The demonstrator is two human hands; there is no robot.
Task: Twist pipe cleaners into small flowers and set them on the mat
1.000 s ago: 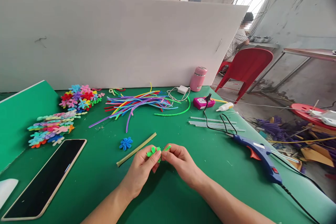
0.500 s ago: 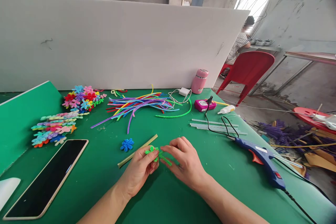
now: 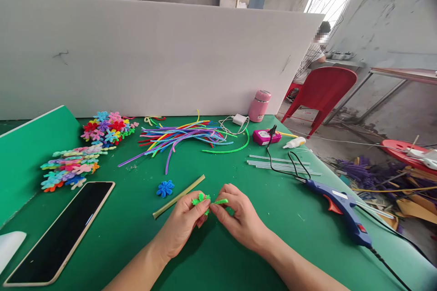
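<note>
Between the fingers of my left hand point(image 3: 184, 220) is a green pipe cleaner flower point(image 3: 200, 198), its small looped petals showing above the thumb. My right hand point(image 3: 241, 216) pinches the flower's loose green tail point(image 3: 221, 201) between thumb and forefinger, close to the left fingertips. Part of the flower is hidden behind my left thumb. Just beyond my left hand lie a finished-looking blue pipe cleaner flower point(image 3: 165, 188) and a flat tan strip point(image 3: 179, 196), set at a slant on the green table.
Loose pipe cleaners point(image 3: 184, 138) and heaped flowers point(image 3: 107, 129) lie toward the back. A phone point(image 3: 59, 234) is at left. On the right are a blue glue gun point(image 3: 341, 211), glue sticks point(image 3: 280, 163), a glue bottle point(image 3: 295, 142), a pink box point(image 3: 266, 136) and a pink flask point(image 3: 260, 106).
My right fingers have closed on the green tail, which now points up to the right instead of down. My left hand has shifted slightly, still holding the flower.
</note>
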